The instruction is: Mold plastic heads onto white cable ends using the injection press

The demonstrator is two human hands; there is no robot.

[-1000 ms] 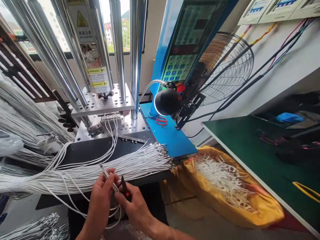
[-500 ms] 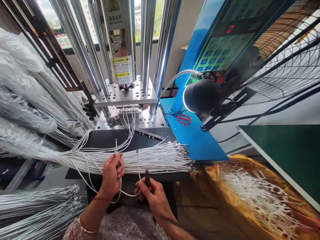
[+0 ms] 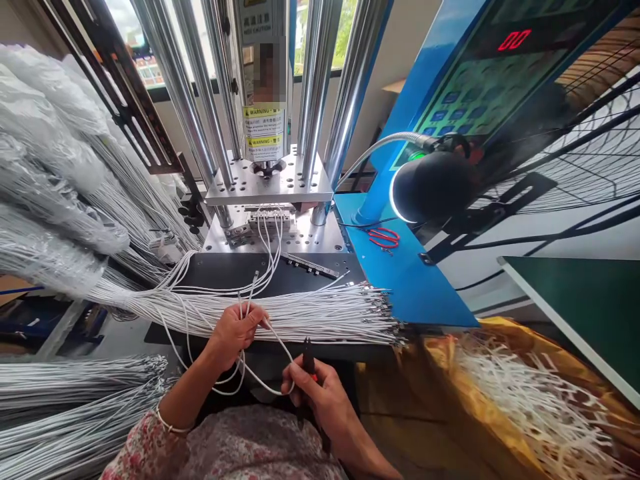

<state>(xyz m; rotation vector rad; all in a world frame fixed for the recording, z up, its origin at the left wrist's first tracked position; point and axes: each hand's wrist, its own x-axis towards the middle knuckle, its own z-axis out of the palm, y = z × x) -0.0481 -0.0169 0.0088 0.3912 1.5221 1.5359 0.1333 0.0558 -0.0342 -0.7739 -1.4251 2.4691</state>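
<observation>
My left hand (image 3: 233,333) pinches a few thin white cables (image 3: 249,291) upright, their metal ends pointing toward the press. Loops of the same cables hang down between my hands. My right hand (image 3: 320,393) grips a small dark cutter with a red mark (image 3: 307,353), tip up, and touches one cable loop. Just beyond my hands a thick bundle of white cables (image 3: 320,313) lies across the black plate (image 3: 220,272), terminals to the right. Several cables run into the mould (image 3: 270,221) of the press.
Steel columns of the press (image 3: 320,87) rise ahead. A black gooseneck lamp (image 3: 430,187) and red scissors (image 3: 384,237) sit on the blue panel (image 3: 415,293). A yellow sack of white offcuts (image 3: 525,400) is at right. More cable bundles (image 3: 65,400) lie at left.
The view has shifted closer to the press. My left hand rose with the cable ends toward the bundle. My right hand with the cutter stayed low, slightly right.
</observation>
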